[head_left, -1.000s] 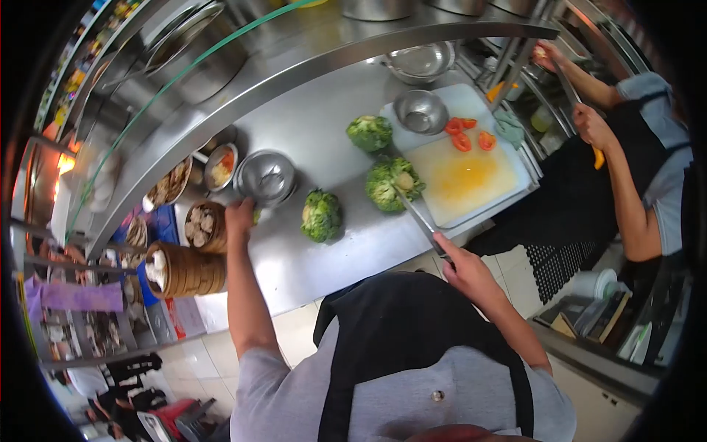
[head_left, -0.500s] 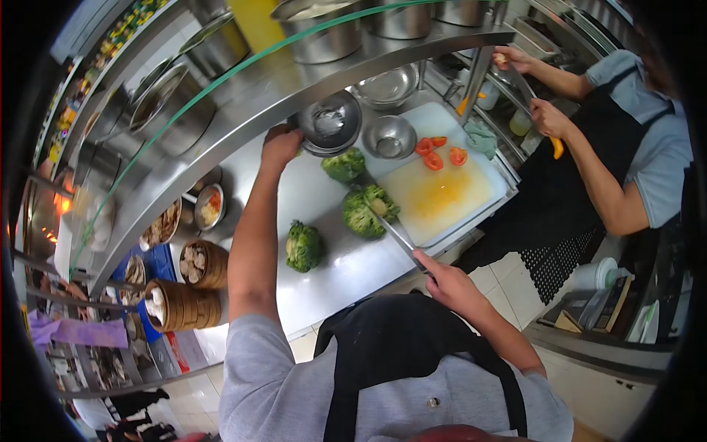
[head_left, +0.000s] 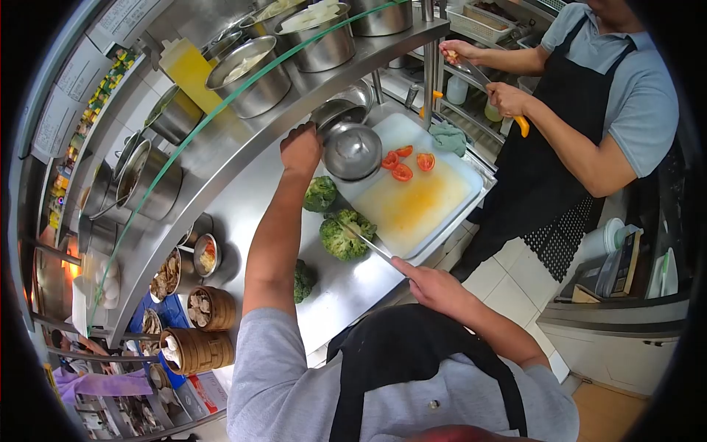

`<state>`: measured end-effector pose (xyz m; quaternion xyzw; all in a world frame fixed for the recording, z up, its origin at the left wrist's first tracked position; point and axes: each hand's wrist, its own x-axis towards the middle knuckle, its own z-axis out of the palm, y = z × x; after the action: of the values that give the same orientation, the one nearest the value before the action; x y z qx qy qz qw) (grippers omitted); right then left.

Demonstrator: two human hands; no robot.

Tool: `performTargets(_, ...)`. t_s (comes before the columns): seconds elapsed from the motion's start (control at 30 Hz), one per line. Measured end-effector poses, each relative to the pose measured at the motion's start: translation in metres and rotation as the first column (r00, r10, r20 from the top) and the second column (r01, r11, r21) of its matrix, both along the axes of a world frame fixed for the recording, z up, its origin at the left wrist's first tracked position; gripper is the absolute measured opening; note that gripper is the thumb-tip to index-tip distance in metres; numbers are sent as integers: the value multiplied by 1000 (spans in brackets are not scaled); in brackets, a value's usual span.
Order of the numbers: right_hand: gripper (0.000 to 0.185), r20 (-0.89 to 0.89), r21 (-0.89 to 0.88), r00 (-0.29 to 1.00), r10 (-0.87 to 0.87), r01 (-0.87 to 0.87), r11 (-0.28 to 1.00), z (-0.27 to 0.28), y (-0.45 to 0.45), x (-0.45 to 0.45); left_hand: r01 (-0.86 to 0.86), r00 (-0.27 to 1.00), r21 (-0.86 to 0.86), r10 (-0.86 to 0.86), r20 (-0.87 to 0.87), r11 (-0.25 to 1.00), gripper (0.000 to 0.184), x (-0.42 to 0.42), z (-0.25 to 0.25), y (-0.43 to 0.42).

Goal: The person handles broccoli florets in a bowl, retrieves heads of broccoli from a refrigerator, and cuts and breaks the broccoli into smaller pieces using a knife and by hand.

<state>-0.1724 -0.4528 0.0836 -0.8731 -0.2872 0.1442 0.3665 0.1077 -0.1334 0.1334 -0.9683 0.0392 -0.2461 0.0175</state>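
Note:
My left hand (head_left: 300, 151) is closed at the rim of a dark metal bowl (head_left: 331, 112), its fingertips hidden; the bowl tilts behind a shiny steel bowl (head_left: 352, 151). In my right hand (head_left: 440, 289) is a knife (head_left: 379, 250), its blade slanting up-left with the tip over a broccoli head (head_left: 342, 239). A second broccoli head (head_left: 319, 194) sits just behind that one. The third broccoli head (head_left: 303, 281) is partly covered by my left forearm. Right of the bowls, cut tomato pieces (head_left: 402, 172) lie on a stained white cutting board (head_left: 449, 184).
A co-worker at the right holds a yellow-handled knife (head_left: 523, 125). Overhead, a steel shelf (head_left: 243, 136) carries pots and a yellow bottle (head_left: 195, 74). Bamboo steamers (head_left: 210, 353) and food bowls stand at the left. A green cloth (head_left: 448, 138) lies on the board's far corner.
The view has shifted, so most things appear farther left. My left hand has moved the dark bowl rightward, behind the shiny bowl. My right hand still holds the knife at the broccoli.

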Motion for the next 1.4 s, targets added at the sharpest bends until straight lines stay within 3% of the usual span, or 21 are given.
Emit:
performTargets(0.13,68,31,16,999,19,-20,1000,-5,2,2,-66,998,16,65,2,998,25,6,21,7)
performTargets(0.27,68,11,-3,997,73,-73,997,-5,0,4,-277,960,-257,257,-107,926,46,-25,43,49)
performTargets(0.33,70,103,96,994,41,-51,994,-6,0,3,-354,933,-357,299,-202,864,49,-53,23,105)
performTargets(0.37,65,61,84,998,24,-29,996,-10,1,2,-229,972,-264,236,-3,937,34,-68,-13,146)
performTargets(0.4,65,49,87,996,76,-80,993,-9,2,1,-281,958,-258,287,-14,924,34,-92,-19,165)
performTargets(0.47,62,-34,110,999,-11,15,994,2,1,1,-365,927,-510,355,-121,779,34,-132,-31,180)
performTargets(0.53,61,-70,95,997,13,-6,995,5,3,4,-320,933,-860,289,-213,398,29,-164,-34,178)
performTargets(0.6,63,-87,136,996,33,-21,990,7,7,7,-308,929,-891,310,-204,335,30,-200,-36,174)
performTargets(0.63,62,-225,66,974,14,1,998,17,11,9,-314,924,-858,338,-177,407,27,-214,-49,185)
performTargets(0.67,62,-222,54,974,36,-24,998,15,14,14,-320,916,-864,360,-178,388,27,-228,-61,200)
performTargets(0.73,62,-176,71,984,28,-15,997,7,14,13,-437,865,-894,320,-387,101,26,-267,-76,210)
performTargets(0.77,62,-177,52,984,23,-14,999,8,16,13,-465,857,-884,273,-437,43,26,-281,-92,222)
performTargets(0.9,62,-176,51,984,31,-22,998,3,24,9,-581,779,-814,287,-557,-5,37,-324,-108,217)
performTargets(1.0,62,-189,-5,981,39,-40,999,-1,28,7,-595,767,-789,185,-614,-151,41,-348,-94,212)
performTargets(1.1,61,-234,-36,972,6,-15,999,4,34,7,-651,746,-733,345,-570,196,54,-373,-79,235)
performTargets(1.13,61,-202,-18,979,11,-15,1000,4,33,5,-639,735,-751,420,-532,168,54,-370,-67,234)
performTargets(1.2,61,-205,-11,979,7,-9,1000,3,36,3,-603,785,-683,460,-415,412,46,-347,-48,230)
performTargets(1.23,61,-204,2,979,10,-10,1000,3,38,2,-599,790,-683,450,-417,419,46,-329,-50,225)
performTargets(1.3,61,-205,3,979,-12,13,1000,7,42,1,-572,819,-440,451,-356,692,40,-294,-60,210)
performTargets(1.33,61,-268,-43,963,-22,11,999,13,48,1,-556,829,-447,425,-364,701,40,-286,-73,210)
performTargets(1.4,61,-325,-108,941,-93,61,992,17,45,-3,-400,887,-1,387,-250,917,41,-263,-102,205)
